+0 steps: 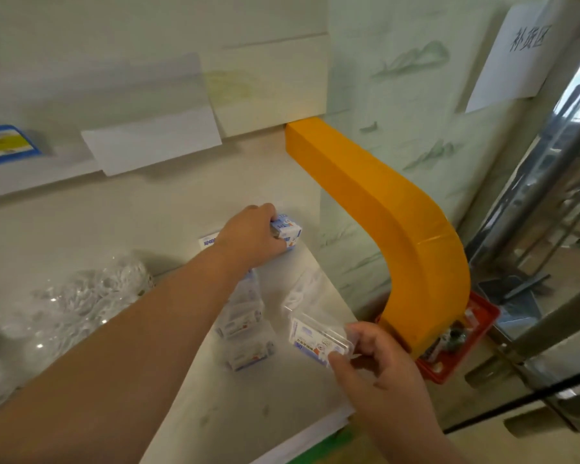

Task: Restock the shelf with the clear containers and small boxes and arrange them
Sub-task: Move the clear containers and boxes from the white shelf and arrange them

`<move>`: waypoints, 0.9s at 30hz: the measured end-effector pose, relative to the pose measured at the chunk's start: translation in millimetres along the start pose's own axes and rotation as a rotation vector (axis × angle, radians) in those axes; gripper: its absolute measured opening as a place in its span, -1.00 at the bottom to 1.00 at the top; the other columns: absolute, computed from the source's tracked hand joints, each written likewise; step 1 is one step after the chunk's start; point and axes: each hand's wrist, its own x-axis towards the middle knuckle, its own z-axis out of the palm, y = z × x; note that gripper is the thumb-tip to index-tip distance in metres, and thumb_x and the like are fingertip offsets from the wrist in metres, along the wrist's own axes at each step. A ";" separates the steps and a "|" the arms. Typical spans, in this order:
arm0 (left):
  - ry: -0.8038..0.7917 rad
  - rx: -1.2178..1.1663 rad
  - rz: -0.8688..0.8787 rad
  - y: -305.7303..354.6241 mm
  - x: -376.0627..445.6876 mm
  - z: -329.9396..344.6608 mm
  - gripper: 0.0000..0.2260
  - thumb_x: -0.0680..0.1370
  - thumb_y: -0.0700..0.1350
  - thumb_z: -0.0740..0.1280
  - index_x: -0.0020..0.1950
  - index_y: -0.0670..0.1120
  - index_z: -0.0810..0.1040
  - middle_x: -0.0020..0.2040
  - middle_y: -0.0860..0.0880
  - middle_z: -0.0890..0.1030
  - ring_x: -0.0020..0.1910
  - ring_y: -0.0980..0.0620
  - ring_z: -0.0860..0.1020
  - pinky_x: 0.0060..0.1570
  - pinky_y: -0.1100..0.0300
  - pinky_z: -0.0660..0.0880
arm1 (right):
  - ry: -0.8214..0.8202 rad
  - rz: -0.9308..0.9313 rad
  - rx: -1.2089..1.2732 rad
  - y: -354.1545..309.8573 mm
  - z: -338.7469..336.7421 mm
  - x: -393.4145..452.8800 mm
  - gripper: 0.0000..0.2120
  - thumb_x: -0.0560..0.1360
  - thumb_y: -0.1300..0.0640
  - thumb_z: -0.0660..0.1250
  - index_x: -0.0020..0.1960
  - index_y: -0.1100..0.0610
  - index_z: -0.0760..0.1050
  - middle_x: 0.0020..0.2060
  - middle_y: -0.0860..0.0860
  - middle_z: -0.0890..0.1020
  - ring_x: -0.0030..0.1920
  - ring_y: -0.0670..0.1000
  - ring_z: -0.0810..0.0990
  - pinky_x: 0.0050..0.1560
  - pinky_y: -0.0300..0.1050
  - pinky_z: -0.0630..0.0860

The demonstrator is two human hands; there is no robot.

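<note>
My left hand (pixel 248 234) reaches to the back right of the pale shelf (pixel 168 216) and grips a small blue-and-white box (pixel 287 231) standing there. A second small box (pixel 207 242) peeks out just left of that hand. My right hand (pixel 375 360) pinches a clear container (pixel 317 336) with a blue-and-white label by its corner, near the shelf's right front. Two more clear containers (pixel 243 316) (pixel 252 354) lie on the shelf under my left forearm.
A heap of crinkled clear plastic (pixel 81 296) fills the shelf's left side. An orange curved duct (pixel 392 216) runs along the right wall, down to a red basket (pixel 462 343). Paper labels (pixel 154 142) hang on the shelf edge above. A metal and glass door frame (pixel 549 182) stands far right.
</note>
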 end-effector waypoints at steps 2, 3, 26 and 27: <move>-0.018 0.056 0.019 -0.5 1.8 -0.6 -0.63 0.42 0.06 0.39 0.15 -0.07 0.45 0.02 -0.07 0.50 -0.01 -0.10 0.50 -0.04 0.08 0.45 | 0.012 -0.004 -0.010 -1.2 0.7 1.6 -0.80 0.43 0.08 0.49 0.00 -0.13 0.56 -0.06 -0.21 0.68 -0.05 -0.14 0.65 -0.08 -0.08 0.64; -0.030 0.102 0.038 -0.8 2.0 -0.7 -0.63 0.43 0.06 0.38 0.15 -0.08 0.44 0.02 -0.08 0.51 -0.03 -0.11 0.50 -0.05 0.07 0.45 | 0.013 -0.005 -0.009 -1.6 0.7 2.3 -0.79 0.43 0.09 0.49 0.00 -0.14 0.56 -0.07 -0.21 0.68 -0.05 -0.14 0.65 -0.07 -0.08 0.64; 0.340 -0.130 0.047 -8.2 -104.2 -29.6 -0.65 0.50 -0.06 0.35 0.29 -0.02 0.53 0.22 0.02 0.56 0.18 0.01 0.51 0.11 0.21 0.37 | -0.082 -0.246 -0.595 -6.9 3.2 19.9 -0.51 0.60 0.01 0.26 0.48 -0.13 0.22 0.37 -0.18 0.40 0.30 -0.10 0.43 0.27 -0.14 0.46; 0.356 -0.147 0.039 -9.3 -112.4 -31.9 -0.65 0.50 -0.07 0.36 0.29 -0.02 0.53 0.22 0.04 0.56 0.18 0.03 0.51 0.11 0.24 0.35 | -0.094 -0.267 -0.616 -7.4 3.2 19.2 -0.48 0.59 0.00 0.27 0.50 -0.12 0.19 0.40 -0.17 0.37 0.32 -0.09 0.42 0.28 -0.13 0.45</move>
